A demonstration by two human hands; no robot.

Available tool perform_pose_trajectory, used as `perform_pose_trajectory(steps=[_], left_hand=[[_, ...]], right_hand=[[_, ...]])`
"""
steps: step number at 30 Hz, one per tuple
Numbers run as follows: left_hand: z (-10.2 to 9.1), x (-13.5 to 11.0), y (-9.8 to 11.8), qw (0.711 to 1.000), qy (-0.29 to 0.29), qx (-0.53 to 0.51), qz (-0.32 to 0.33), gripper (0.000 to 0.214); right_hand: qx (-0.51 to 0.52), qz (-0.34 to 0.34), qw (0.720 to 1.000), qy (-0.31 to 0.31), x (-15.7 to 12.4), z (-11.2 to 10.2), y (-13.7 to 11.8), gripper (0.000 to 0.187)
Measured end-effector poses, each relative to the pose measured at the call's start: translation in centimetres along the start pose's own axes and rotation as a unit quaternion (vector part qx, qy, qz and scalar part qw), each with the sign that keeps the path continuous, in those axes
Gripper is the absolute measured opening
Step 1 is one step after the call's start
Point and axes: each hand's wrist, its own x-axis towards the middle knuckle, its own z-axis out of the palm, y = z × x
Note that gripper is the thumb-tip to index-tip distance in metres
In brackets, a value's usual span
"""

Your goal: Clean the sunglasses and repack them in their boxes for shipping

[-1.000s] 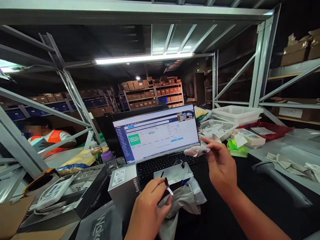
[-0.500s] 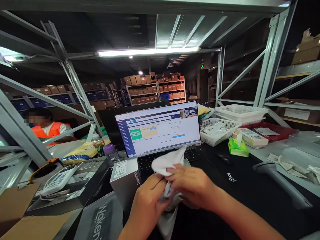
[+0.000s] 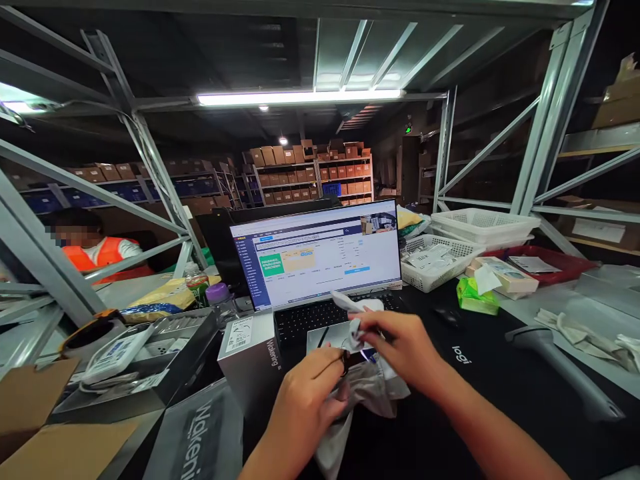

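Above desk (image 3: 480, 407), white cloth (image 3: 352, 328) pinched by right fingers (image 3: 373, 325)

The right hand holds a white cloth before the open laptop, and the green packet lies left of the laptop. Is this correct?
Not quite: the head view shows the green packet lying right of the laptop, not left. The right hand does hold a white cloth before the open laptop.
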Motion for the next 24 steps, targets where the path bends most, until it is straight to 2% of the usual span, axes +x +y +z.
perform_pose_trajectory(steps=[2, 4, 6, 8, 10, 12, 14, 16, 18, 20, 24], left_hand=[[-0.2, 0.2, 0.3, 1.000, -0.011, -0.016, -0.005, 0.023], [-0.6, 0.3, 0.6, 0.999, -0.019, -0.031, -0.006, 0.024], [-1.0, 0.3, 0.9, 0.999, -0.028, -0.037, -0.002, 0.024], [-1.3, 0.3, 1.0, 0.999, -0.036, -0.037, 0.001, 0.024], [-1.3, 0.4, 1.1, 0.998, -0.046, -0.036, -0.001, 0.024], [-1.2, 0.4, 1.1, 0.998, -0.059, -0.031, 0.005, 0.022], [-1.0, 0.4, 1.0, 0.997, -0.074, -0.014, 0.020, 0.016], [-0.8, 0.4, 1.0, 0.994, -0.088, 0.030, 0.060, 0.010], [-0.6, 0.5, 1.0, 0.984, -0.092, 0.096, 0.118, 0.011], [-0.4, 0.6, 1.2, 0.971, -0.088, 0.154, 0.159, 0.017], [0.0, 0.5, 1.6, 0.959, -0.086, 0.209, 0.169, 0.027]], right_hand=[[0.060, 0.101, 0.993, 0.025, 0.8, -1.9, 1.3, 0.004], [0.137, 0.160, 0.975, 0.069, 1.3, -3.5, 2.1, 0.017], [0.195, 0.167, 0.959, 0.120, 1.4, -4.5, 2.1, 0.025], [0.211, 0.145, 0.957, 0.138, 1.1, -4.7, 1.1, 0.023], [0.213, 0.117, 0.964, 0.105, 0.5, -4.3, -0.5, 0.014], [0.169, 0.082, 0.981, 0.039, -0.2, -3.6, -2.3, 0.006], [0.088, 0.052, 0.993, -0.056, -0.6, -2.9, -3.5, 0.014], [0.020, 0.057, 0.987, -0.148, -0.7, -2.6, -3.8, 0.022], [0.003, 0.082, 0.975, -0.204, -0.5, -2.6, -3.4, 0.025], [0.020, 0.095, 0.971, -0.220, -0.3, -2.7, -2.7, 0.025], [0.064, 0.128, 0.968, -0.207, -0.5, -2.5, -1.9, 0.025]])
